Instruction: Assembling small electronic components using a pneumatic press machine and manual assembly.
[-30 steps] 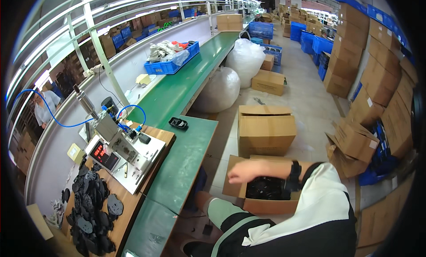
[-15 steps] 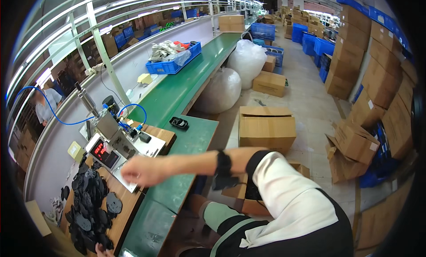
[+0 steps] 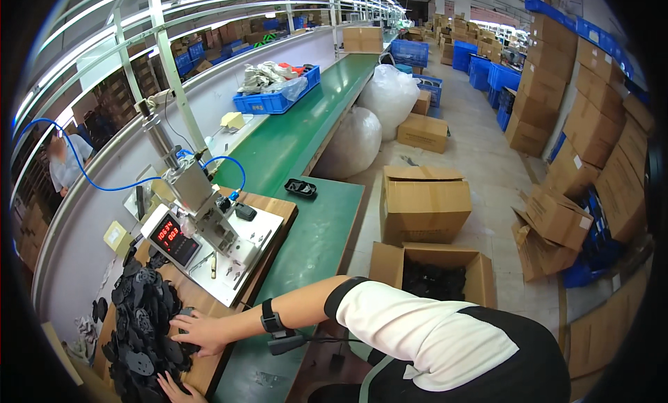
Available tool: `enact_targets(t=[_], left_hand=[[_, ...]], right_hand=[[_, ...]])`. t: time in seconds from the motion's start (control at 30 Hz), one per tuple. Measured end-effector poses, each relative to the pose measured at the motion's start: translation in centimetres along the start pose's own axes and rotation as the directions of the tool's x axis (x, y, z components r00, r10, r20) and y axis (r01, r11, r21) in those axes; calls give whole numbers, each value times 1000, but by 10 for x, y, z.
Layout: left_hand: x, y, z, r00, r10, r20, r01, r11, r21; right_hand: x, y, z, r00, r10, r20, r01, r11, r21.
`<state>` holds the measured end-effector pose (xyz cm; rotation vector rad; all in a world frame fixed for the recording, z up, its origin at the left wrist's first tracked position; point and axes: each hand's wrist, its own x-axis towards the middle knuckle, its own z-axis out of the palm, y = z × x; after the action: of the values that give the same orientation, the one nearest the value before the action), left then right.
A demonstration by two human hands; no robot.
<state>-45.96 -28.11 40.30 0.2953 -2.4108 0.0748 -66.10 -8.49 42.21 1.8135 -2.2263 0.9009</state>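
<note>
A heap of flat black plastic pieces point(image 3: 139, 312) with small holes covers the left end of the wooden board point(image 3: 209, 365). My right hand point(image 3: 200, 332) reaches over the heap's right edge, its fingers spread and lying on a dark piece partly hidden beneath them. Close by, at the lower edge of the picture, my left hand point(image 3: 177, 389) touches the near side of the heap with fingers apart. Beyond the hands stands a pneumatic press point(image 3: 195, 191) on a white metal base point(image 3: 236, 264), beside a counter box point(image 3: 170, 236) with a lit red display.
A black moulded part point(image 3: 300, 187) lies on the green bench point(image 3: 327, 215). Farther along the conveyor point(image 3: 278, 142) sits a blue crate point(image 3: 271, 102) of gloves. To the right, an open carton point(image 3: 480, 278) holds black pieces, near a closed carton point(image 3: 426, 207). A blue air hose point(image 3: 111, 189) runs to the press.
My right hand has moved from in front of the press down-left to the heap, its fingers now spread. My left hand shows more. The whole view has shifted slightly.
</note>
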Motion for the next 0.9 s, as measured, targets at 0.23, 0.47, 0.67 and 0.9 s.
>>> enact_targets(t=[0.23,0.47,0.67,0.9], left_hand=[[6,12,-20,987,-49,-150,12,972,-236],[12,21,-43,901,-324,-289,208,907,-367],[8,23,-50,855,-435,-283,267,837,-478],[13,26,-53,820,-372,-435,172,885,-433]], right_hand=[[-6,9,37,986,51,156,-28,989,-146],[-8,1,45,973,231,13,-221,945,-242],[-9,-2,24,966,257,32,-224,891,-395],[-10,27,4,997,71,-28,-76,908,-412]])
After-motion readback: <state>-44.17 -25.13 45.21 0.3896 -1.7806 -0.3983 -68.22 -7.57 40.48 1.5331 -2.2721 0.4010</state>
